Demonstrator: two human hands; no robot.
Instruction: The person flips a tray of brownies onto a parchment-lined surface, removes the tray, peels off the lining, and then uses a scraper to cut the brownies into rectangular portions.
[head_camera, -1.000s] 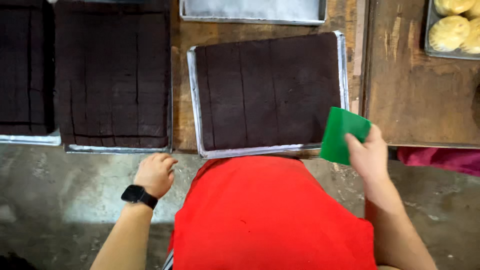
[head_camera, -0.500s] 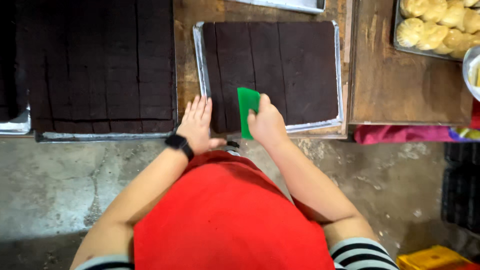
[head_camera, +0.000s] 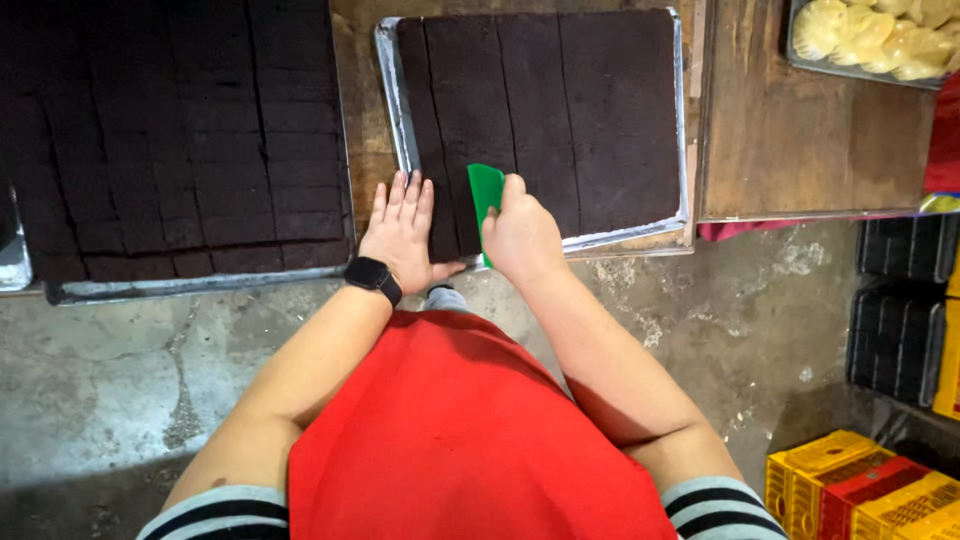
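A metal tray (head_camera: 388, 90) on the wooden table holds a dark brown slab of cake (head_camera: 600, 110) scored into long strips. My right hand (head_camera: 520, 238) grips a green plastic scraper (head_camera: 485, 190) with its edge set into the near part of the slab. My left hand (head_camera: 402, 230) lies flat, fingers spread, on the tray's near left corner, touching the cake beside the scraper. A black watch (head_camera: 373, 275) sits on that wrist.
A second tray of dark cake (head_camera: 180, 130), cut into small squares, lies to the left. A tray of pale yellow pastries (head_camera: 870, 40) sits at top right. Black crates (head_camera: 900, 330) and yellow and red crates (head_camera: 860, 490) stand on the concrete floor at right.
My right hand brought the green scraper from the tray's right corner to its near left part. My left hand rose from the table edge and settled flat on the cake.
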